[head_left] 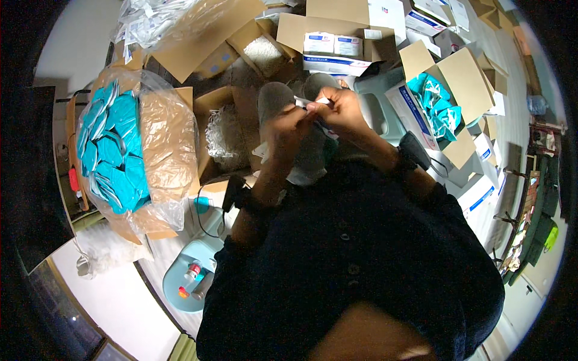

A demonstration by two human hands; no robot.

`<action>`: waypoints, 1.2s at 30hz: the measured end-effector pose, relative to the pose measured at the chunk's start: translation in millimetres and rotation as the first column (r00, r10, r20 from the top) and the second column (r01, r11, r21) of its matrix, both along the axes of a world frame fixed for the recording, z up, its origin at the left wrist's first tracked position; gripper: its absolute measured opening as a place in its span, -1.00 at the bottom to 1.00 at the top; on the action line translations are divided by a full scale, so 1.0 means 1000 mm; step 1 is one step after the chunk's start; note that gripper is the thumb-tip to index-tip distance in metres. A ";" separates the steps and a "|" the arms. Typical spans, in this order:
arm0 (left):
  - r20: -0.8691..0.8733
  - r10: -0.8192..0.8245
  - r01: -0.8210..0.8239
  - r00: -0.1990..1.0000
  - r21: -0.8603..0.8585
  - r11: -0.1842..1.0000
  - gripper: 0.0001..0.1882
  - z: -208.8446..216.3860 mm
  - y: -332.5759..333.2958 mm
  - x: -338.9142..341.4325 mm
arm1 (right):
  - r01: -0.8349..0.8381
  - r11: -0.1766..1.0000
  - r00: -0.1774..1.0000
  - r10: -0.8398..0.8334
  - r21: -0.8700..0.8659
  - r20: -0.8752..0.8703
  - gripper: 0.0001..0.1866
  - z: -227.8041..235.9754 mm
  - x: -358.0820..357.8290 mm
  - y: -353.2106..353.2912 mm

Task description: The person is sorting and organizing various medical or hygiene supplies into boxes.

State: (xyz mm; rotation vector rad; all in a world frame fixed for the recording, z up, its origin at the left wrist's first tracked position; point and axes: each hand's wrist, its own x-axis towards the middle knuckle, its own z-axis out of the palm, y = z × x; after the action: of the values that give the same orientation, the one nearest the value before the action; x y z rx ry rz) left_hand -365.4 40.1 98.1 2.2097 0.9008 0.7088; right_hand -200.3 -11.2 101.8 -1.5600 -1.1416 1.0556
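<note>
Small white item found between both hands

We observe the left hand [287,124] and right hand [341,109] meeting over the lap, fingertips narrowed on a small white item [323,101], its kind too blurred to tell. To the left, we note white strands [221,133] in a brown carton [245,123]; farther left, turquoise packets [120,150]. To the right, near a pale stool [392,99], stands a white-sided carton [409,117].

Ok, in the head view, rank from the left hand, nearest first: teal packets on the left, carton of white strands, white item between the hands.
1. White item: between left hand and right hand.
2. Carton of white strands: to the left.
3. Teal packets: farther left, amid clear plastic.
</note>
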 end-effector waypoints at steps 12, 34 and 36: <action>0.369 -0.239 0.107 0.898 0.342 0.933 -0.82 0.079 -0.037 -0.011 | 0.209 0.946 0.976 -0.218 -0.249 -0.007 -0.71 -0.099 0.025 0.011; 0.177 0.047 0.003 0.983 -0.271 0.963 -0.84 0.039 0.006 0.007 | -0.133 0.962 0.981 0.162 0.238 -0.105 -0.84 -0.004 0.014 0.005; -0.073 -0.117 0.086 0.990 -0.333 0.939 -0.83 0.036 0.019 -0.002 | -0.134 0.968 0.991 0.131 0.214 0.024 -0.84 0.010 0.012 0.005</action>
State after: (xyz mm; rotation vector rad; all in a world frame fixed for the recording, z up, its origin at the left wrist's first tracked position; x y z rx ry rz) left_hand -367.5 58.8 134.3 1.9844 0.8725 0.3777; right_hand -188.2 -6.4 112.1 -1.3348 -1.3359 0.9757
